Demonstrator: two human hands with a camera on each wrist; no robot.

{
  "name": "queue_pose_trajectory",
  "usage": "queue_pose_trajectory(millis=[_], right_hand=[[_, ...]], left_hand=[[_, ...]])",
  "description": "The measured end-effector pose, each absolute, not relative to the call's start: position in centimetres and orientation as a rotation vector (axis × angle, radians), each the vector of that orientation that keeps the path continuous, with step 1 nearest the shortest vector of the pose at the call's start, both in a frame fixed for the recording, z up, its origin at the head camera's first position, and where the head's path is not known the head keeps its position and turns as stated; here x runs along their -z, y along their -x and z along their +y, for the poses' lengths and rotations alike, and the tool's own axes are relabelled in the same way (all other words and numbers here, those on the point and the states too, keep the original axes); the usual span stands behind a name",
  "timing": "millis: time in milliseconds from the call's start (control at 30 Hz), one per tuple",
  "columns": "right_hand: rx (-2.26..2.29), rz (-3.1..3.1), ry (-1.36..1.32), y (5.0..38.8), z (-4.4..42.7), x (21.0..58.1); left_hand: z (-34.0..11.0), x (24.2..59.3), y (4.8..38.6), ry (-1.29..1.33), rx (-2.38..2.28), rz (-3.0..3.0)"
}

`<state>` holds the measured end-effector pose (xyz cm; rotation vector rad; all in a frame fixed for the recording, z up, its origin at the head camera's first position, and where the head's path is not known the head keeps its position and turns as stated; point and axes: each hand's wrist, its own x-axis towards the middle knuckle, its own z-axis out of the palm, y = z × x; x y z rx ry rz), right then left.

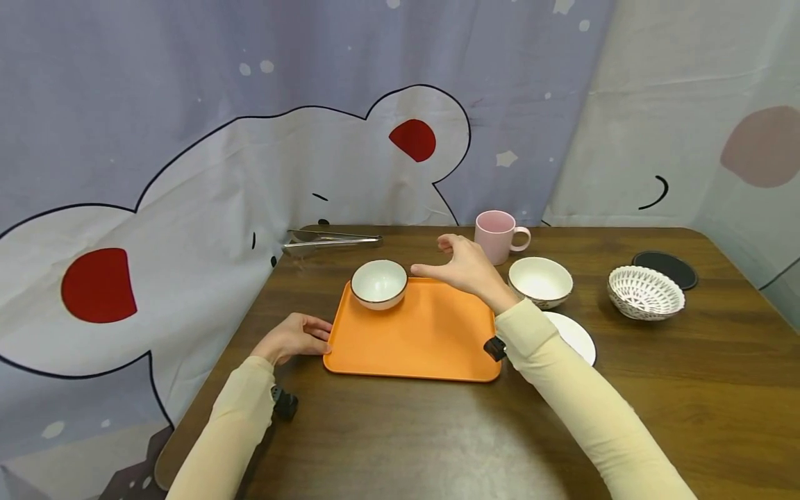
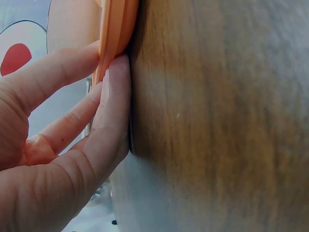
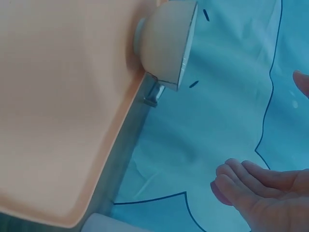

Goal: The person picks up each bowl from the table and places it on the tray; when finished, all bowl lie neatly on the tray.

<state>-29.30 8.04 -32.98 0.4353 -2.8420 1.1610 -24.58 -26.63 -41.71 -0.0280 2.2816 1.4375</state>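
Your left hand (image 1: 290,338) touches the left edge of the tray (image 1: 419,340), its grip unclear; your right hand (image 1: 469,267) is empty, thumb and fingers apart. The bowl (image 1: 379,283) sits at the tray's far-left corner; a sudden tug could slide it off.

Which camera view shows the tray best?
The head view: it takes in the tray nearly whole, a bowl and the right arm hiding parts. The left wrist view shows only an edge, at the left hand; the right wrist view shows much of its surface, cropped.
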Motion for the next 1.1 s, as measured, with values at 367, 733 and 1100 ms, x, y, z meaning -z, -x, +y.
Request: queue_pose_trajectory(millis=[367,733,1100], right_hand=[[-1.241,-2.718,-0.397,28.6,10.5,32.4],[-1.160,-2.727,-0.338,28.2,12.7,32.3],[-1.128,-2.721,-0.282,27.6,14.9,31.5]], left_hand=[[-26.5,41.5,24.5,0.027,-1.443,2.275],[-26.5,41.5,24.6,0.038,-1.449,2.274],[-26.5,41.7,24.4,0.055,-1.437,2.280]])
